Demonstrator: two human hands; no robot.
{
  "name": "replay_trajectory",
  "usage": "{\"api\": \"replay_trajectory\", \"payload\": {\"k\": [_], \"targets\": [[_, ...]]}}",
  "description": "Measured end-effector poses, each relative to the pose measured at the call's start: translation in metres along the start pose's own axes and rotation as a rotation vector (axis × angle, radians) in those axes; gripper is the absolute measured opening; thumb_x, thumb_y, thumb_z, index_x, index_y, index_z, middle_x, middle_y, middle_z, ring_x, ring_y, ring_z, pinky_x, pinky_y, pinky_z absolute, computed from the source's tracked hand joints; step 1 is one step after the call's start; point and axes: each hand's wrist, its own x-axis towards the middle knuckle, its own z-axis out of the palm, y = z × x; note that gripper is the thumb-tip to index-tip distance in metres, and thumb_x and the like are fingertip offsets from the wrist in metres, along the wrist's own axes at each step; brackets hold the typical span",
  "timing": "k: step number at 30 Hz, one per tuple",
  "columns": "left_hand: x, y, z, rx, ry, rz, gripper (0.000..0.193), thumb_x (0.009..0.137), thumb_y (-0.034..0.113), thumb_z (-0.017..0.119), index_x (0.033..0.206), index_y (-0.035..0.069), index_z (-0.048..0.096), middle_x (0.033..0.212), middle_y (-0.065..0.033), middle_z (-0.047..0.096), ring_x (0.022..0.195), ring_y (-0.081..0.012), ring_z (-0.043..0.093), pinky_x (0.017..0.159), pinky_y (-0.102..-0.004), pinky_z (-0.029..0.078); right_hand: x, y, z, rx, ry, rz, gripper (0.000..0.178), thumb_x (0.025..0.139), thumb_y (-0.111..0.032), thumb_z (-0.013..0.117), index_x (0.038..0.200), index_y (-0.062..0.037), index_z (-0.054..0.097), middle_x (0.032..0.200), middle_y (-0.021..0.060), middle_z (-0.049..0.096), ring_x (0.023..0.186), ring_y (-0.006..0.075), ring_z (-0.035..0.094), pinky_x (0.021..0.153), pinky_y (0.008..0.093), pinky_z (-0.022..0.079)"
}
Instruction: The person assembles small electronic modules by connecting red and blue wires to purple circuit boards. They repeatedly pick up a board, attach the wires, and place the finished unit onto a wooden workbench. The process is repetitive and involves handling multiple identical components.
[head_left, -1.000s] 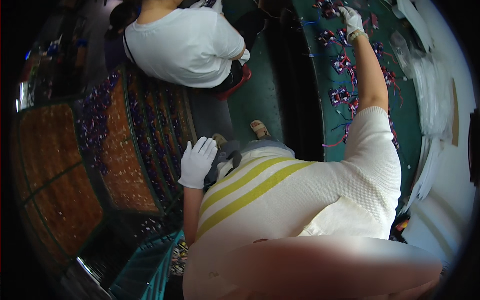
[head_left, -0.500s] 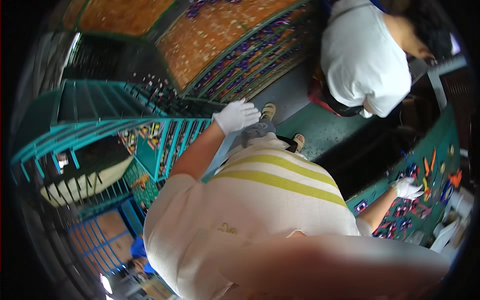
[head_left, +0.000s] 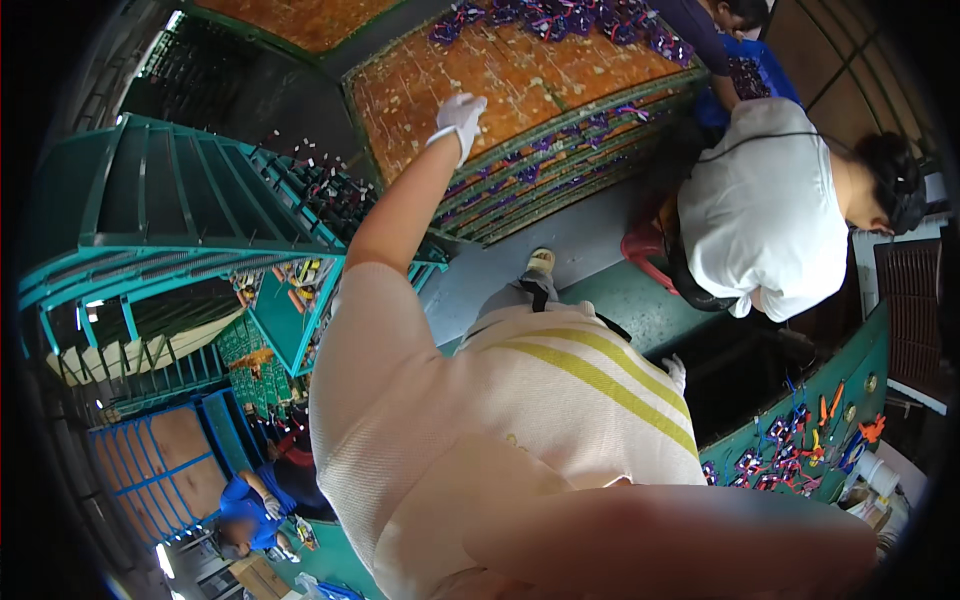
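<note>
My left hand [head_left: 461, 122], in a white glove, is raised in front of the stack of orange-topped trays [head_left: 440, 70]. Its fingers are loosely bent, with nothing visible in them. I cannot tell whether it touches the top tray. Purple parts with wires [head_left: 590, 18] lie heaped on the far side of that tray. My right hand [head_left: 676, 372], also gloved, hangs beside my waist, partly hidden by my shirt. The fingers that show are stretched out, and no object is seen in them.
A teal metal rack [head_left: 180, 245] stands at the left. A person in a white shirt [head_left: 760, 210] sits on a red stool [head_left: 648, 250] ahead right. The green worktable [head_left: 868, 350] at right holds small wired parts and tools. Another person in blue [head_left: 255, 505] works lower left.
My left hand has risen from beside my legs to the tray stack, its fingers now bent. My right hand has come off the worktable to my waist. My view has shifted.
</note>
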Motion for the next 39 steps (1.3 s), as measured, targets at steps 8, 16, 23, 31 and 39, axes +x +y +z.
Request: {"api": "replay_trajectory", "payload": {"k": [8, 16, 23, 31, 39], "targets": [[0.198, 0.019, 0.001, 0.732, 0.286, 0.330, 0.085, 0.075, 0.037, 0.073, 0.141, 0.004, 0.031, 0.134, -0.0201, 0.048, 0.124, -0.0360, 0.047, 0.101, -0.0431, 0.041, -0.021, 0.093, 0.054, 0.231, 0.048, 0.565, 0.028, 0.081, -0.021, 0.070, 0.102, -0.0018, 0.065, 0.106, 0.0166, 0.066, 0.097, 0.0271, 0.064, 0.085, 0.0350, 0.050], [0.303, 0.047, 0.008, 0.957, 0.296, 0.433, 0.086, 0.075, 0.051, 0.070, 0.144, 0.024, 0.026, 0.132, -0.0158, 0.051, 0.127, -0.0315, 0.044, 0.104, -0.0563, 0.027, -0.029, 0.029, 0.058, -0.148, -0.202, 0.690, 0.029, 0.082, -0.023, 0.069, 0.101, -0.0019, 0.065, 0.104, 0.0174, 0.066, 0.096, 0.0288, 0.064, 0.084, 0.0360, 0.050], [0.331, 0.044, 0.035, 1.094, -0.281, 0.640, 0.054, 0.086, 0.056, 0.055, 0.100, 0.005, 0.060, 0.099, -0.0227, 0.066, 0.092, -0.0394, 0.064, 0.079, -0.0477, 0.049, -0.025, 0.015, 0.074, -0.306, -0.350, 0.538, 0.029, 0.083, -0.025, 0.067, 0.101, -0.0020, 0.065, 0.103, 0.0181, 0.067, 0.096, 0.0303, 0.064, 0.084, 0.0369, 0.050], [0.233, 0.027, -0.022, -0.014, -0.282, 0.127, 0.050, 0.091, 0.052, 0.055, 0.087, 0.003, 0.060, 0.067, -0.0036, 0.054, 0.049, -0.0131, 0.049, 0.048, -0.0315, 0.044, 0.095, -0.093, 0.092, -0.170, -0.273, 0.227, 0.029, 0.084, -0.024, 0.064, 0.102, -0.0010, 0.065, 0.100, 0.0203, 0.065, 0.096, 0.0353, 0.061, 0.084, 0.0409, 0.049], [0.141, 0.016, -0.120, -1.050, -0.597, -0.051, 0.036, 0.089, 0.010, 0.059, 0.123, 0.003, 0.050, 0.064, 0.0016, 0.044, 0.054, -0.0096, 0.040, 0.062, -0.0336, 0.040, 0.235, -0.438, 0.098, 0.111, -0.326, -0.383, 0.028, 0.086, -0.019, 0.065, 0.108, -0.0020, 0.062, 0.099, 0.0183, 0.064, 0.089, 0.0287, 0.064, 0.076, 0.0344, 0.051]]}}
